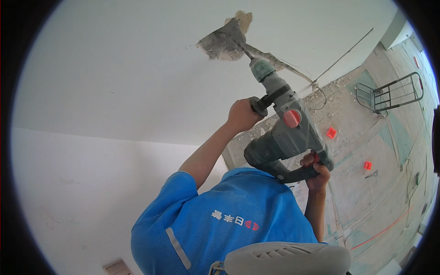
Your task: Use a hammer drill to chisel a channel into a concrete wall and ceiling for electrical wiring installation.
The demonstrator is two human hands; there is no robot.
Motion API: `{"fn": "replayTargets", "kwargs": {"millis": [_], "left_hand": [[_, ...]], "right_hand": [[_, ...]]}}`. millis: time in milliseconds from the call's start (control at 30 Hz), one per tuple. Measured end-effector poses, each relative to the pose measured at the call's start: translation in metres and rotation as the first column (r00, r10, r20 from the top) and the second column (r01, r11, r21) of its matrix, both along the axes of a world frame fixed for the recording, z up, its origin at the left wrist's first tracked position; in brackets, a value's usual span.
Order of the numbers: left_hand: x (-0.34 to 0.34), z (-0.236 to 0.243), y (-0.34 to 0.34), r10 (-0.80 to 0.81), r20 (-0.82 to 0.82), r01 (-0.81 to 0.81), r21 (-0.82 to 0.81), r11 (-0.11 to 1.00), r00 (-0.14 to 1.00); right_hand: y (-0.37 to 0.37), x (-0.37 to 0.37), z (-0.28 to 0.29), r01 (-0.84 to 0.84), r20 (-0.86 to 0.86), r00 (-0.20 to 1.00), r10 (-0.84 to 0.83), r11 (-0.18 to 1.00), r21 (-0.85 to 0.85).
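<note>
My left hand (243, 115) is wrapped round the black side handle of a large grey-green rotary hammer (293, 128). My right hand (319, 174) grips its rear handle, fingers by the red trigger. The tool slants up and away from my chest. From its dusty green chuck (262, 69) a thin bit (246, 50) reaches to a chipped grey patch (220, 42) in the white wall. The bit's tip lies against or inside that patch; how deep it goes I cannot tell. A red round knob sits on the tool's side.
A rough groove (279, 64) runs from the patch toward a loose wire loop (324, 98) at the wall's foot. Rubble (337, 89) litters the floor there. A folding hand truck (389, 94) stands at the right. Two red boxes (331, 133) and a red line (382, 232) lie on the floor.
</note>
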State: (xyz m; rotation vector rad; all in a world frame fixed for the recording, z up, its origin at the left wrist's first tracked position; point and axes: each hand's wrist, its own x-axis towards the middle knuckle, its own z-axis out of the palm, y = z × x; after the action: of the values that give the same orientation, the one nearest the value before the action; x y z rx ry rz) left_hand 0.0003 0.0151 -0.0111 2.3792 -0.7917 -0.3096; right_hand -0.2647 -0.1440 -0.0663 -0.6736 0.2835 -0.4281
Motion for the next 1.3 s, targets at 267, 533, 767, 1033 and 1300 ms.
{"fn": "replayTargets", "kwargs": {"millis": [267, 533, 767, 1033, 1300], "left_hand": [[0.029, -0.01, 0.004, -0.017, -0.173, -0.01, -0.153, 0.988, 0.985], [-0.016, -0.008, -0.024, -0.206, -0.508, -0.036, -0.426, 0.904, 0.837], [-0.001, -0.048, -0.086, -0.673, -0.532, -0.369, -0.845, 0.387, 0.513], [0.005, -0.024, -0.151, -0.959, -0.16, -0.487, -0.873, 0.028, 0.232], [-0.013, 0.017, -0.195, -0.632, -0.187, -0.388, -0.901, -0.196, 0.752]], "right_hand": [[0.011, 0.025, 0.056, -0.007, -0.135, 0.991, -0.01, 0.992, -0.123], [-0.013, -0.03, 0.129, -0.051, -0.215, 0.974, -0.072, 0.856, -0.515], [-0.001, -0.012, 0.175, -0.042, -0.065, 0.984, -0.163, 0.143, -0.989], [-0.015, 0.013, 0.217, -0.06, -0.061, 0.998, -0.007, -0.298, -0.953], [-0.031, 0.025, 0.257, -0.088, -0.119, 0.992, 0.029, -0.509, -0.856]]}}
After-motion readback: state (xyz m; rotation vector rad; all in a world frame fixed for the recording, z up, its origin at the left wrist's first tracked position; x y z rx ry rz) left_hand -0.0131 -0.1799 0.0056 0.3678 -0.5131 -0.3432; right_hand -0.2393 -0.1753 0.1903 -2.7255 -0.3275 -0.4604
